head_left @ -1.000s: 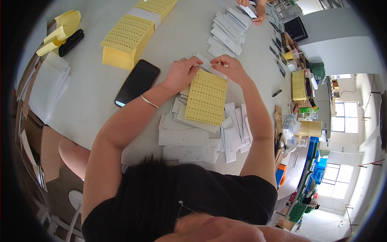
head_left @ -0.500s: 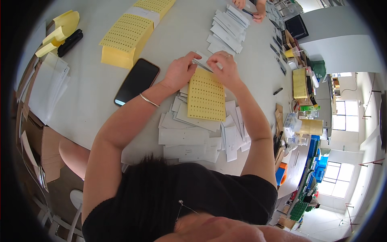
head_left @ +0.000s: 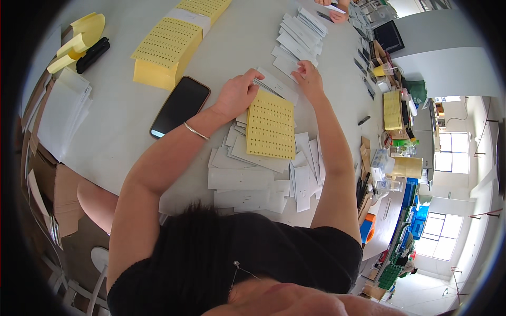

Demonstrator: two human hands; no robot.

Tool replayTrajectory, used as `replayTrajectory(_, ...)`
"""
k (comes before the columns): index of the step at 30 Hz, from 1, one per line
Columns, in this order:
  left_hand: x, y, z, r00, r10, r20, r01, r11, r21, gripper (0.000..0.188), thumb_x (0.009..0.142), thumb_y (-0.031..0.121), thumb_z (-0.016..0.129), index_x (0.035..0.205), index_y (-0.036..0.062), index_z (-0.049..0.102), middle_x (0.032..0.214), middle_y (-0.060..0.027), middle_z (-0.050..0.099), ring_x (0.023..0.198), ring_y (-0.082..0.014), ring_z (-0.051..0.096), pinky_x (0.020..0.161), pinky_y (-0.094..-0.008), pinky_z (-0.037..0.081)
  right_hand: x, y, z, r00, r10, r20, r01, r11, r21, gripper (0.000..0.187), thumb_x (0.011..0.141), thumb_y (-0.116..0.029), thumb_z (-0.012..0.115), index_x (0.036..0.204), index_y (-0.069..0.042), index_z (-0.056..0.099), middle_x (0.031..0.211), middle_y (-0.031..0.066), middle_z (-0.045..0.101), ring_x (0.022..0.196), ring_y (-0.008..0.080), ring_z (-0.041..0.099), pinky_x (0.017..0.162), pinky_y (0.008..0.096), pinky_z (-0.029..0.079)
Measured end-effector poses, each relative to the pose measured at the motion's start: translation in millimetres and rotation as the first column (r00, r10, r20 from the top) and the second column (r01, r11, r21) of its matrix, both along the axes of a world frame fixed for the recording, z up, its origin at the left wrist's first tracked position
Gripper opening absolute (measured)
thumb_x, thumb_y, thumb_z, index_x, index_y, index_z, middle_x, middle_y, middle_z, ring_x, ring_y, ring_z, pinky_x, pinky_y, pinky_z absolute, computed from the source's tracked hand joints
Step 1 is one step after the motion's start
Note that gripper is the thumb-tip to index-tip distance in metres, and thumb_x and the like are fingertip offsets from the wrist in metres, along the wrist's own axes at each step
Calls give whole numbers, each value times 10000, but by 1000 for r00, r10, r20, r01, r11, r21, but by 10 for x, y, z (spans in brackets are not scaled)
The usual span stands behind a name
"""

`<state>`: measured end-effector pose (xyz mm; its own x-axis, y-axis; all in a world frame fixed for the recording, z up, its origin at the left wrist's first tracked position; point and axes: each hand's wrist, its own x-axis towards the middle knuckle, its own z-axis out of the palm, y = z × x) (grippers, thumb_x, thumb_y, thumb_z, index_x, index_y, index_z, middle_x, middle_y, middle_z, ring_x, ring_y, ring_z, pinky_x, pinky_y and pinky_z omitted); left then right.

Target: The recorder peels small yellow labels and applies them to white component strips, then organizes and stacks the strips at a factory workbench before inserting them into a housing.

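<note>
My left hand (head_left: 237, 95) pinches the near end of a thin stack of white cards (head_left: 278, 85) just beyond a yellow sheet (head_left: 270, 125) printed with rows of small dark labels. My right hand (head_left: 311, 80) is further out and to the right. Its fingertips rest on the nearest card of a fanned row of white cards (head_left: 295, 39), and I see nothing gripped in it. The yellow sheet lies on a loose heap of white cards (head_left: 245, 179) in front of me. A thin bracelet circles my left wrist.
A black phone (head_left: 180, 107) lies left of my left hand. Beyond it is a tall stack of yellow label sheets (head_left: 168, 45). Yellow backing strips (head_left: 79, 37), a black tool (head_left: 93, 55) and white sheets (head_left: 60, 113) sit far left. Another person's hands (head_left: 332, 10) work at the top. A pen (head_left: 362, 120) lies right.
My right hand has left the white cards held over the yellow sheet and moved away to the right, onto the fanned row. My left hand stayed on the cards.
</note>
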<state>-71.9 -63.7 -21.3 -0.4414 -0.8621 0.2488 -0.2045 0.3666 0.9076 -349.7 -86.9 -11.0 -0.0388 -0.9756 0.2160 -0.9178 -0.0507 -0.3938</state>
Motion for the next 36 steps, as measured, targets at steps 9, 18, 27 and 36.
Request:
replayTrajectory(9, -14, -8, -14, 1000, -17, -20, 17, 1000, -20, 212, 856, 101, 517, 1068, 89, 523, 710, -107, 566, 717, -297, 571, 662, -414, 459, 93, 170, 234, 993, 13, -119, 6, 987, 160, 495, 748, -268, 751, 1137, -70, 517, 957, 103, 610, 890, 224, 578, 786, 322, 482)
replayTrajectory(18, -26, -12, -15, 997, -47, -55, 46, 998, -35, 201, 881, 91, 491, 1081, 99, 517, 743, -94, 600, 733, -286, 598, 693, -406, 474, 519, 344, 518, 924, 116, 364, -249, 905, 344, 303, 781, -249, 715, 988, -38, 649, 909, 47, 624, 868, 151, 570, 789, 277, 467)
replayTrajectory(27, -48, -2, 5, 988, -68, -140, 68, 998, -5, 233, 892, 62, 465, 1121, 87, 496, 761, -122, 622, 717, -302, 621, 676, -385, 496, 1035, 534, 530, 895, 446, -9, -445, 894, -56, 97, 764, -124, 688, 845, -70, 688, 862, 30, 631, 796, 190, 575, 795, 310, 421)
replayTrajectory(36, 30, 17, 96, 999, -39, -16, 41, 991, 131, 257, 876, 80, 486, 1133, 80, 482, 672, -120, 564, 650, -306, 584, 637, -391, 473, 629, 146, 462, 936, 344, 72, -329, 930, -164, 46, 807, -136, 639, 823, -93, 638, 861, 46, 619, 888, 262, 556, 844, 364, 390)
